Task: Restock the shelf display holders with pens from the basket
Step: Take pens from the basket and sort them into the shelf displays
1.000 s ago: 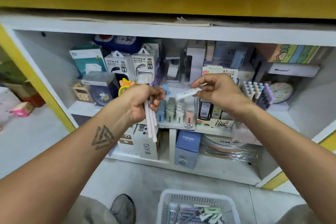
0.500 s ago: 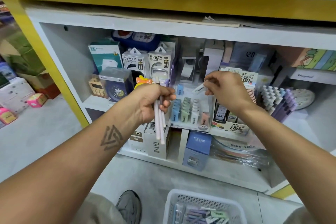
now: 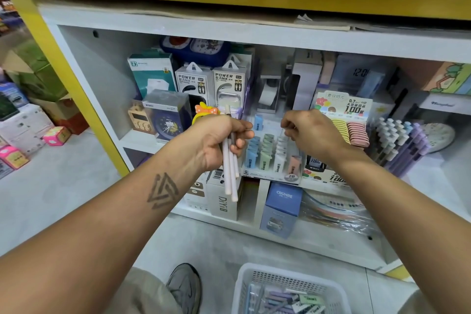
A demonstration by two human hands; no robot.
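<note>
Left hand (image 3: pixel 219 141): gripping bundle of white pens (image 3: pixel 230 173), upright before shelf | Right hand (image 3: pixel 309 132): fingers curled over clear display holder (image 3: pixel 274 153), contents untellable | Basket (image 3: pixel 288 290): on floor below, holding pens

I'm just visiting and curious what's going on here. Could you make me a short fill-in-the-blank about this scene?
1. The left hand grips a bundle of ____ pens.
2. The white basket sits on the ____.
3. The right hand reaches over the clear display holder, which is marked ____.

Missing words: white; floor; 2B
</note>
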